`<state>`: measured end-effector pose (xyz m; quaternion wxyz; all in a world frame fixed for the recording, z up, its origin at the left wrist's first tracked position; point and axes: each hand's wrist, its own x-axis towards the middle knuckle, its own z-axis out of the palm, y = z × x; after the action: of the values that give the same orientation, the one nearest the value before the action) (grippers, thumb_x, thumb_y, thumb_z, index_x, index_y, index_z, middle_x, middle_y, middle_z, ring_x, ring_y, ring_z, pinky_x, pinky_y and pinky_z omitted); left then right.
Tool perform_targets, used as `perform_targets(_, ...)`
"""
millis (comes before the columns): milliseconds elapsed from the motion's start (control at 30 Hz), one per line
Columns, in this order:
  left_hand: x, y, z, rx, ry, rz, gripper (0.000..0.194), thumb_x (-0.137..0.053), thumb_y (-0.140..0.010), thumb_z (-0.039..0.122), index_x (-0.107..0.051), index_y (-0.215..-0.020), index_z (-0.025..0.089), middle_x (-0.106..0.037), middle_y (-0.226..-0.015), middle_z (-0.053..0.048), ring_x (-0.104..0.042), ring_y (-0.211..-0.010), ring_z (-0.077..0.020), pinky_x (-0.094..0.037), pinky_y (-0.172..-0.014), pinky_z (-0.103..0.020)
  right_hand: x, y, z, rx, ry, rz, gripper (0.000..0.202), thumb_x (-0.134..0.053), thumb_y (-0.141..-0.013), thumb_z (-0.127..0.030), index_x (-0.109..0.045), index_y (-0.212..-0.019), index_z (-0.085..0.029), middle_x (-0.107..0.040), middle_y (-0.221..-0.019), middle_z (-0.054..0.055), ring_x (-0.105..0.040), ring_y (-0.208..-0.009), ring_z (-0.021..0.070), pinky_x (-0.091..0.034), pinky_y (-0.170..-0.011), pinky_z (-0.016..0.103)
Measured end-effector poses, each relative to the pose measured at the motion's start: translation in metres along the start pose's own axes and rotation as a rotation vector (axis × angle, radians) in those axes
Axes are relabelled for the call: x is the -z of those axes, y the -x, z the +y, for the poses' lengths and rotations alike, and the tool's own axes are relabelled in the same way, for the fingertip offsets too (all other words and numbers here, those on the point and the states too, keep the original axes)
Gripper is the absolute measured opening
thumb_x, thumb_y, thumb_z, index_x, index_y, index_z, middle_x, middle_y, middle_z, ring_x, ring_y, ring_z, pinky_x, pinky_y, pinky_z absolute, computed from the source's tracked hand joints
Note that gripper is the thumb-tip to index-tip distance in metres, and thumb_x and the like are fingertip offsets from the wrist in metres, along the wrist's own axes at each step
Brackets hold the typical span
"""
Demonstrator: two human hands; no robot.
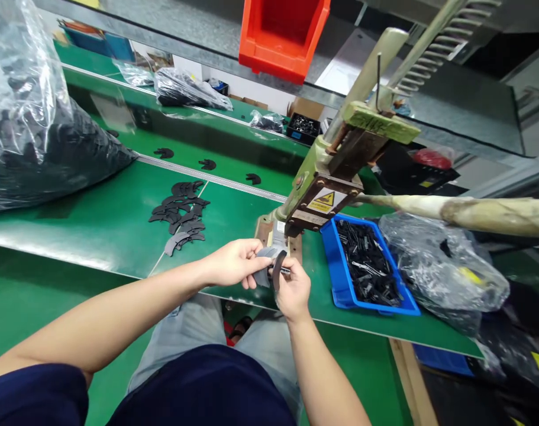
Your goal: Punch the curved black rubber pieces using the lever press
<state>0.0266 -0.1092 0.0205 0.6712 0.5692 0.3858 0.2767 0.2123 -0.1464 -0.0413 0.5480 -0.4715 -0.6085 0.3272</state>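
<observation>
In front of the press base, my left hand (239, 262) pinches a grey curved plastic piece (263, 273). Close against it, my right hand (293, 290) grips a dark curved plastic piece (277, 270), held upright; a small black part pokes out by the fingers. Both hands are closed and nearly touch each other. The hand press (321, 187), with a yellow warning label, stands just beyond them. Left of the hands, a loose pile of dark curved pieces (180, 208) lies on the green table (96, 219).
A blue bin (335, 284) of small black parts sits right of the press, beside a clear plastic bag (446, 272). The press's long lever (464, 212) reaches out rightward. A large filled bag (38, 130) stands at left. Several curved pieces (207, 164) lie on the green belt behind. An orange bin (280, 65) hangs above.
</observation>
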Motion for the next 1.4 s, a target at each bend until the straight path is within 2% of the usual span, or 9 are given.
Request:
perform_targets(167, 0.002, -0.004, 0.003, 0.089, 0.035, -0.102, 0.051, -0.076, -0.082, 0.065, -0.052, -0.082, 0.02, -0.065, -0.059, 0.003, -0.065, -0.045, -0.0127, -0.049, -0.042, -0.019, 0.002, 0.01, 0.004, -0.01, 0.03, -0.021, 0.017, -0.06, -0.095, -0.037, -0.064, -0.095, -0.02, -0.072, -0.09, 0.006, -0.066, -0.076, 0.0157, -0.058, -0.068, 0.03)
perform_targets(333, 0.007, -0.005, 0.003, 0.083, -0.103, -0.059, 0.046, -0.072, -0.085, 0.062, -0.051, -0.083, 0.021, -0.063, -0.061, 0.004, -0.065, -0.048, -0.014, -0.047, -0.044, -0.021, 0.017, 0.009, 0.003, 0.036, 0.143, -0.091, 0.016, -0.062, -0.094, -0.034, -0.067, -0.105, -0.022, -0.074, -0.094, 0.005, -0.07, -0.081, 0.0168, -0.06, -0.077, 0.033)
perform_targets(533, 0.001, 0.006, 0.001, -0.339, -0.633, 0.31, 0.027, -0.068, -0.092, 0.049, -0.064, -0.089, 0.022, -0.067, -0.088, -0.002, -0.063, -0.081, -0.0186, -0.051, -0.075, -0.032, 0.032, 0.006, -0.006, 0.124, 0.302, -0.144, 0.014, -0.062, -0.094, -0.03, -0.069, -0.103, -0.023, -0.076, -0.096, 0.005, -0.072, -0.087, 0.0176, -0.057, -0.081, 0.033)
perform_targets(700, -0.014, 0.005, -0.003, -0.468, -0.833, 0.207, 0.038, -0.059, -0.099, 0.04, -0.057, -0.066, 0.022, -0.06, -0.072, -0.002, -0.056, -0.077, -0.0199, -0.044, -0.079, -0.034, 0.032, 0.007, -0.004, 0.172, 0.35, -0.154, 0.01, -0.061, -0.095, -0.03, -0.068, -0.099, -0.023, -0.074, -0.093, 0.005, -0.069, -0.086, 0.017, -0.056, -0.079, 0.032)
perform_targets(1000, -0.019, -0.008, -0.015, -0.265, -0.506, 0.154, 0.046, -0.061, -0.096, 0.047, -0.049, -0.06, 0.02, -0.052, -0.07, 0.001, -0.05, -0.069, -0.0153, -0.04, -0.066, -0.028, 0.04, 0.015, -0.006, 0.231, 0.309, -0.141, 0.01, -0.061, -0.094, -0.025, -0.068, -0.101, -0.024, -0.075, -0.098, 0.007, -0.07, -0.09, 0.0192, -0.057, -0.084, 0.036)
perform_targets(1133, -0.018, -0.008, -0.024, -0.205, -0.244, 0.156, 0.036, -0.072, -0.089, 0.051, -0.059, -0.081, 0.019, -0.055, -0.08, 0.002, -0.05, -0.07, -0.0127, -0.041, -0.065, -0.025, 0.047, 0.02, -0.007, 0.189, 0.259, -0.135, 0.013, -0.063, -0.093, -0.025, -0.068, -0.105, -0.024, -0.075, -0.101, 0.007, -0.071, -0.094, 0.0184, -0.057, -0.087, 0.036)
perform_targets(1233, -0.022, -0.006, -0.035, -0.093, 0.04, 0.001, 0.044, -0.077, -0.084, 0.057, -0.058, -0.1, 0.021, -0.062, -0.084, 0.001, -0.057, -0.07, -0.013, -0.048, -0.064, -0.025, 0.056, 0.024, -0.015, 0.136, 0.233, -0.2, 0.013, -0.065, -0.093, -0.029, -0.07, -0.104, -0.024, -0.075, -0.098, 0.005, -0.07, -0.092, 0.0172, -0.057, -0.086, 0.034)
perform_targets(1300, -0.026, -0.005, -0.043, -0.006, 0.143, -0.135, 0.048, -0.074, -0.085, 0.063, -0.055, -0.094, 0.021, -0.061, -0.075, 0.002, -0.058, -0.061, -0.0126, -0.049, -0.058, -0.025, 0.063, 0.026, -0.023, 0.079, 0.234, -0.251, 0.013, -0.065, -0.094, -0.032, -0.071, -0.103, -0.024, -0.074, -0.094, 0.003, -0.069, -0.087, 0.0155, -0.056, -0.082, 0.032)
perform_targets(1400, -0.029, -0.004, -0.055, 0.017, 0.175, -0.159, 0.048, -0.075, -0.086, 0.061, -0.051, -0.088, 0.021, -0.057, -0.067, 0.005, -0.055, -0.054, -0.0103, -0.047, -0.055, -0.023, 0.075, 0.027, -0.036, -0.027, 0.259, -0.295, 0.015, -0.063, -0.096, -0.035, -0.071, -0.101, -0.023, -0.072, -0.09, 0.002, -0.068, -0.083, 0.0132, -0.054, -0.077, 0.028)
